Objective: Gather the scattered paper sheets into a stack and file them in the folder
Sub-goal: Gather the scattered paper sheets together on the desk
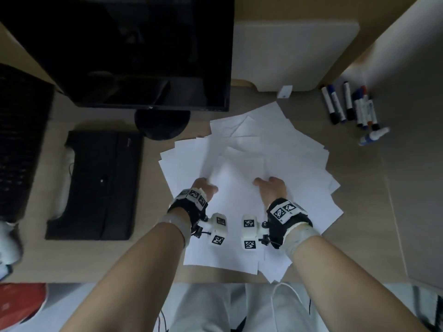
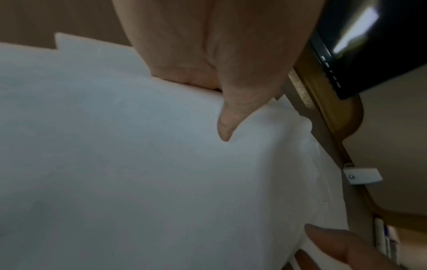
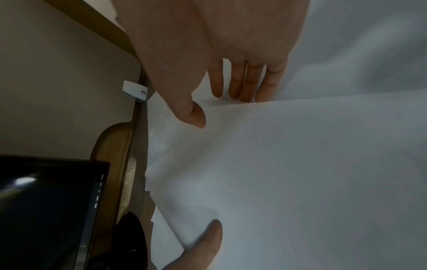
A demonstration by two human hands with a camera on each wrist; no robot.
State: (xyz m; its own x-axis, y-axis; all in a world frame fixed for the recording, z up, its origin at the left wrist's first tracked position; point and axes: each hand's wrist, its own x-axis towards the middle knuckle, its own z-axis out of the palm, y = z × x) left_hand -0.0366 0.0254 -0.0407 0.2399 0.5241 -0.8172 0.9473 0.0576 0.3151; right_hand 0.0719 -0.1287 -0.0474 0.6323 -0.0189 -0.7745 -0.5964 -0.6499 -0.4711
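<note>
Several white paper sheets [image 1: 275,149] lie fanned in a loose pile on the desk's middle and right. My left hand [image 1: 208,186] and right hand [image 1: 266,183] rest on the pile's near part, a sheet's width apart. In the left wrist view the left thumb [image 2: 227,126] presses on top of a sheet [image 2: 138,164] while the fingers go under its edge. In the right wrist view the right hand [image 3: 221,106] has its fingertips tucked behind the opposite edge of the sheet [image 3: 300,164], thumb on top. The black folder [image 1: 96,185] lies shut left of the pile.
A dark monitor [image 1: 134,51] on a round foot [image 1: 163,123] stands behind the folder, and a black keyboard [image 1: 19,140] sits at far left. Several markers [image 1: 347,109] lie at back right. A small white tag [image 1: 284,91] lies behind the pile. The desk's front edge runs just below my wrists.
</note>
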